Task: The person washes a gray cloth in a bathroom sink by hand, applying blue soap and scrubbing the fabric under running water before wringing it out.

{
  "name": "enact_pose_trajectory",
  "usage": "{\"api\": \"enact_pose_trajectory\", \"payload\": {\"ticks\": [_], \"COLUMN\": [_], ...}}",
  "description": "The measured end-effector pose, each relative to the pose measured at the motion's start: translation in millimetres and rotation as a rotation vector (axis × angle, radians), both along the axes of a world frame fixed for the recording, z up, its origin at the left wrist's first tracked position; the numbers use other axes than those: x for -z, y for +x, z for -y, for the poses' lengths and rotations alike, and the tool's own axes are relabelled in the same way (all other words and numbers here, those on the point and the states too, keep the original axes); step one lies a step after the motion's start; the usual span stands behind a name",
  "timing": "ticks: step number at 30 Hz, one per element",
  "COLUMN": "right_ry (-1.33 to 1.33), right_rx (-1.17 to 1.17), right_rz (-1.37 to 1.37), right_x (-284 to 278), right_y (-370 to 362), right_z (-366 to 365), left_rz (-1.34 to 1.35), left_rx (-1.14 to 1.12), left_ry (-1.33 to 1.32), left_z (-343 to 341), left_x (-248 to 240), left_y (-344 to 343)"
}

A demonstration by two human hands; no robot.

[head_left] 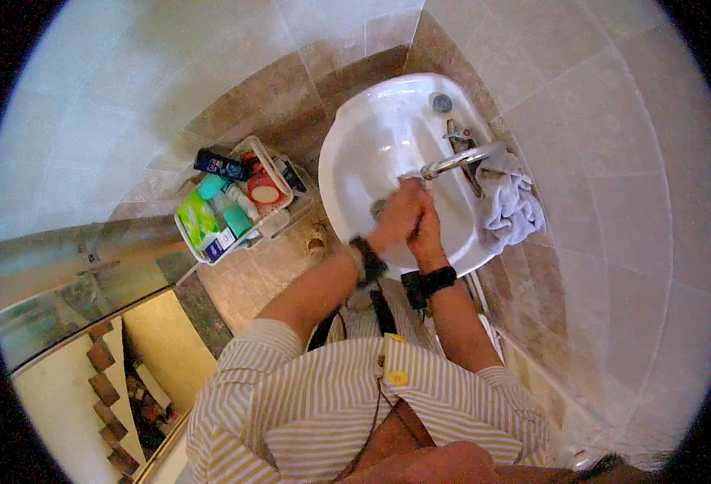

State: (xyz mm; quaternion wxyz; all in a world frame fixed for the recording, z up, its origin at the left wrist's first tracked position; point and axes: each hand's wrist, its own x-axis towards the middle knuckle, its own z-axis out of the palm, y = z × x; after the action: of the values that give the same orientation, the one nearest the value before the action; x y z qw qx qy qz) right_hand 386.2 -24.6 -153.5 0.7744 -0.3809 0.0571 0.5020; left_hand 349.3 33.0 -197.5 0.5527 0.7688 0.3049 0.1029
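Faucet (464, 158), chrome, with curved tubular spout: mounted on the right side of the sink (343, 173); long axis of spout crosswise, from the wall side at right toward the left, slanting slightly toward the wearer; mouth pointing leftward over the bowl, close to both hands.

Sink, white, rounded: long axis running away from the wearer, near end just ahead of the striped shirt (299, 415).

Left hand (398, 216): over the bowl, reaching in from lower left, pressed against the other hand near the spout mouth; dark wristband (368, 260) behind it. Fingers blurred and overlapped; cannot tell spread from curled, nor anything held.

Right hand (427, 234): over the bowl, pointing away from the wearer, against the left; black wristband (438, 280) at wrist. Fingers largely hidden; cannot tell wide from narrow.

Grey round object (442, 102): on the rim beyond the faucet.

Greyish cloth (509, 211): crumpled, on the right rim beside the faucet.

White basket (279, 179): well left of the sink, tilted in view; containing green pack (199, 219), dark pack (222, 164), teal item (236, 220), red round item (264, 192).
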Motion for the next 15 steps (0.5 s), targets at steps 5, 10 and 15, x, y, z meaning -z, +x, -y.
{"api": "enact_pose_trajectory", "payload": {"ticks": [5, 10, 15], "right_ry": [-0.053, 0.009, 0.146], "right_rx": [-0.026, -0.091, -0.086], "right_rz": [-0.117, -0.014, -0.004], "right_x": [-1.4, 29.7, 31.6], "right_y": [11.2, 21.9, 15.8], "right_z": [3.2, 19.2, 5.3], "left_rz": [-0.077, 0.02, 0.046], "left_rx": [0.007, -0.099, -0.103], "left_ry": [0.381, -0.109, -0.017], "left_z": [20.2, 14.9, -30.5], "left_x": [38.1, 28.0, 117.5], "left_y": [-2.8, 17.2, 11.2]}}
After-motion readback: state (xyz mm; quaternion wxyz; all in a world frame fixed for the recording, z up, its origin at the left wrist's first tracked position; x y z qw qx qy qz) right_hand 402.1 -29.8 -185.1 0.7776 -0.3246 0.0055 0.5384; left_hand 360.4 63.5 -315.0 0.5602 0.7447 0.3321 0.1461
